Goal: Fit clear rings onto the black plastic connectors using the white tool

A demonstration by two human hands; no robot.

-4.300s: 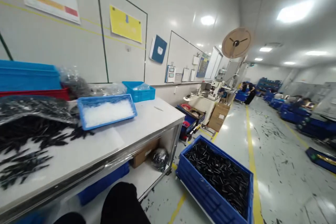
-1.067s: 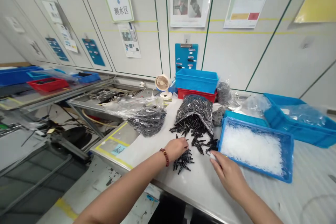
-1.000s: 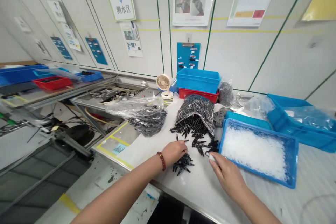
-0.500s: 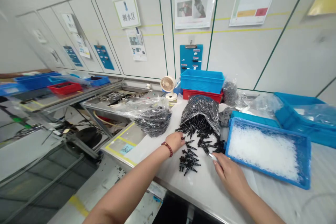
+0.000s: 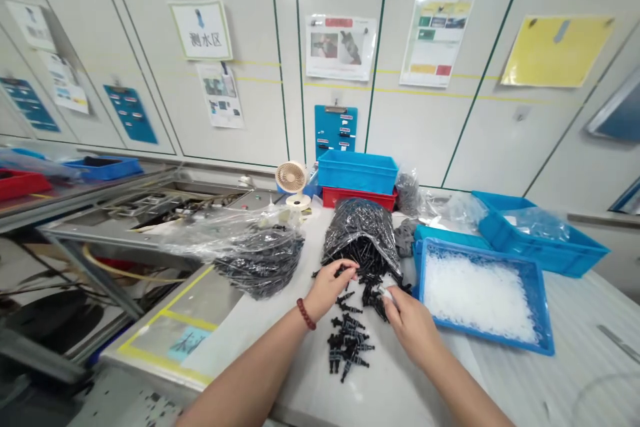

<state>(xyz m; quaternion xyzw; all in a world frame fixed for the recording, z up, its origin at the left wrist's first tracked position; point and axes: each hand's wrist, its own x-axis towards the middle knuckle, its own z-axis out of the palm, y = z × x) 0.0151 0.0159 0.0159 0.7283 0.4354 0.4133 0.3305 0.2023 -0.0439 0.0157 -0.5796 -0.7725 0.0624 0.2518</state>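
Observation:
My left hand (image 5: pixel 330 287), with a red bead bracelet at the wrist, is at the mouth of a clear bag (image 5: pixel 359 223) full of black parts. Its fingers are pinched on a small black part, mostly hidden. To its right, my right hand (image 5: pixel 411 323) grips a small whitish piece (image 5: pixel 385 293) by the loose black parts (image 5: pixel 373 300) spilling from the bag. Below the hands lies a group of black fittings with light rings (image 5: pixel 350 341) on the white table surface. A blue tray (image 5: pixel 547 340) of small clear-white pieces (image 5: pixel 480 293) stands right of my right hand.
Another bag of black parts (image 5: pixel 265 260) lies to the left. Behind are a small fan (image 5: pixel 292 180) and a blue bin (image 5: pixel 357 172) on a red one (image 5: pixel 358 198). A larger blue bin (image 5: pixel 565 257) stands at the right, and a metal strip (image 5: pixel 619 345) lies near the right edge.
The camera view has turned to the right. My hands are closer together, and my left hand has come nearer the bag's opening. The whitish piece is still in my right hand.

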